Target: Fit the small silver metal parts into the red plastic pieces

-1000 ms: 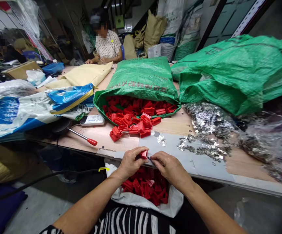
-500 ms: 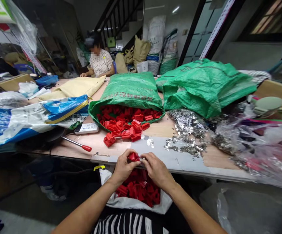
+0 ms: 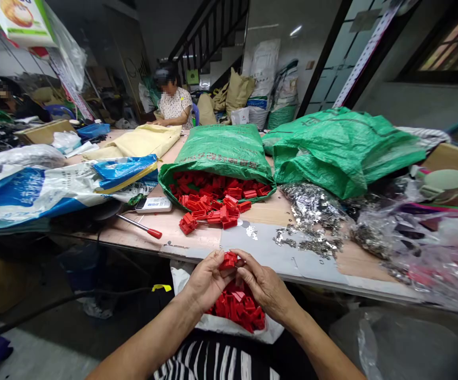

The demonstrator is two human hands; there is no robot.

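Observation:
My left hand (image 3: 206, 281) and my right hand (image 3: 263, 283) meet at the table's near edge, both pinching one small red plastic part (image 3: 229, 260). Below them a white bag (image 3: 229, 327) in my lap holds several more red parts (image 3: 240, 307). On the table ahead, a green sack (image 3: 221, 150) lies open with red parts (image 3: 212, 203) spilling out. Loose small silver metal pieces (image 3: 306, 240) are scattered to the right of my hands.
A red-handled tool (image 3: 141, 227) and a white device (image 3: 154, 205) lie left of the red pile. A second green sack (image 3: 343, 150), blue-white bags (image 3: 54, 184) and clear bags of metal pieces (image 3: 411, 232) crowd the table. A person (image 3: 173, 103) sits at the far end.
The camera has tilted up, showing more of the room. My hands stay together at the table edge, turning the red part between the fingers.

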